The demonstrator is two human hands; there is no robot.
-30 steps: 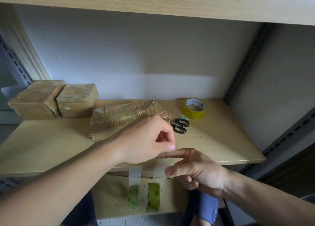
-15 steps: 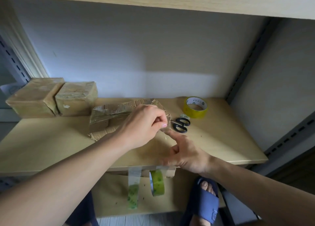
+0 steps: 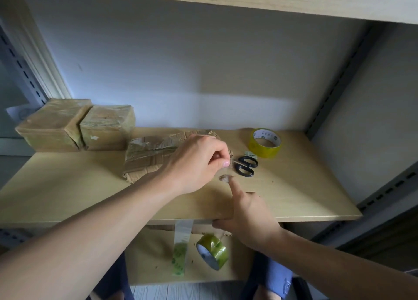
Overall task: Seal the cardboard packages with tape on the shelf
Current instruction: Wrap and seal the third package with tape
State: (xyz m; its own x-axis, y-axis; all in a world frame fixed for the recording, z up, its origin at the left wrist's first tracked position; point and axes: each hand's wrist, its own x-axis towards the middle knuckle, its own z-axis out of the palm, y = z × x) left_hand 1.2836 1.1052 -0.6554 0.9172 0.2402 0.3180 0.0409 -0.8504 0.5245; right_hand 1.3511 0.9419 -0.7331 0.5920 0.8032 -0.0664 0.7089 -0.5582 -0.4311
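Here my left hand (image 3: pixel 199 161) pinches one end of a clear strip of tape (image 3: pixel 227 169) between thumb and forefinger, right at the near right corner of the flat cardboard package (image 3: pixel 149 154). My right hand (image 3: pixel 248 218) has its index finger stretched out, with the other end of the strip apparently stuck to the fingertip (the tape is transparent, so its edges are hard to trace); the rest of that hand's fingers curl loosely at the front edge of the shelf (image 3: pixel 305 186). I judge the two hands are set a little apart like this to keep the strip taut and off itself until it can be laid down on the package.

The package lies mid-shelf, already wrinkled with shiny tape over its top, and its near corner looks like the spot the strip is meant for. The black scissors (image 3: pixel 245 166) lie just beside my left thumb, with the yellow tape roll (image 3: pixel 265 143) a little behind them, both within reach of the right hand for cutting the next piece. Two bulkier taped packages (image 3: pixel 77 125) stand touching each other at the left rear, out of the working area, so I take them as finished.

Below the shelf edge a greenish tape roll (image 3: pixel 212 251) hangs near my right wrist, and a spare clear strip (image 3: pixel 182 243) dangles from the edge beside it, presumably parked there for later use.
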